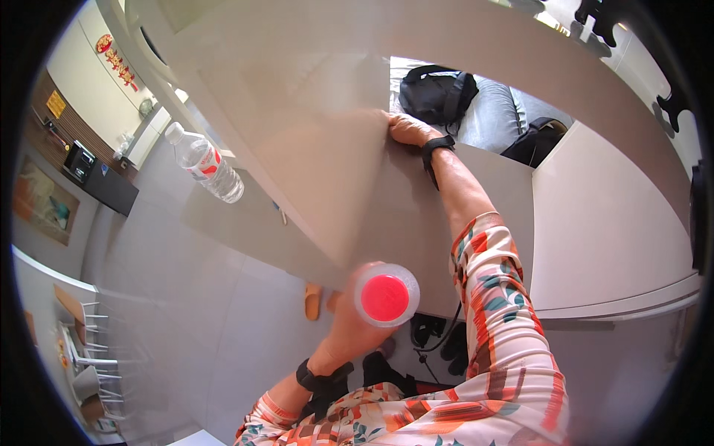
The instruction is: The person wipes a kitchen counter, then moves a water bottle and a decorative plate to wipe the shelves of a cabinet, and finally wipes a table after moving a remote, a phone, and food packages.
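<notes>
My left hand [354, 320] is wrapped around a translucent round container [414, 292] with a pinkish-red top, seen from above; its lower part is hidden. Further up, my right hand [411, 129] reaches over a beige cabinet surface [413, 223], its fingers closed at the upper corner of a blurred beige panel [334, 161]. The fingertips are partly hidden there. Both wrists wear black bands. Left of the panel, a clear plastic bottle [206, 164] with a white cap and a red-and-white label stands tilted in the view.
Black bags [438, 95] lie on a grey cushioned seat behind the opening. A white panel [608, 217] bounds the right side. Below are an orange slipper [312, 301], dark shoes and a cable [440, 343] on the floor. Chairs [89, 384] stand at lower left.
</notes>
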